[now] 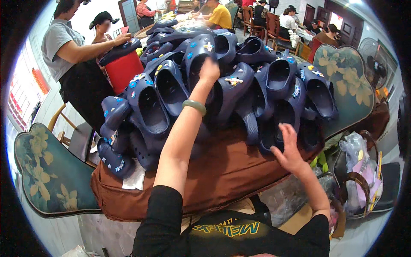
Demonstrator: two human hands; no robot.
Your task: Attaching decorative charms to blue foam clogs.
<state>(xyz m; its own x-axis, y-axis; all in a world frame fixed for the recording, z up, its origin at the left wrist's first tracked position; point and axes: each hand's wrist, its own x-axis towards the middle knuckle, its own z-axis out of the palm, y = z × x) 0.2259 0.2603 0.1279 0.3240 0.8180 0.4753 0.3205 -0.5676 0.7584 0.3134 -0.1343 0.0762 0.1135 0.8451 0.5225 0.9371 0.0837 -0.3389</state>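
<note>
The left hand (209, 72), a smooth green ring-shaped bangle (195, 107) on its wrist, reaches into the middle of a large heap of navy-blue moulded clogs (233, 88), piled on a table (205, 180) covered with reddish-brown cloth. It is at the opening of a navy-blue clog with colourful charms (199, 49) near the top of the heap; its fingers are blurred and partly hidden, so I cannot tell whether they grip it. The right hand (291, 153) hangs just in front of the heap's lower right side, its fingers spread apart. A white sheet of paper (134, 177) lies at the table's left front, beside the lowest clogs. Curved dark-green panels with pale flowers, one left (47, 175) and one right (344, 81), flank the table, and beyond its left side stands a red cylindrical container (124, 70)
</note>
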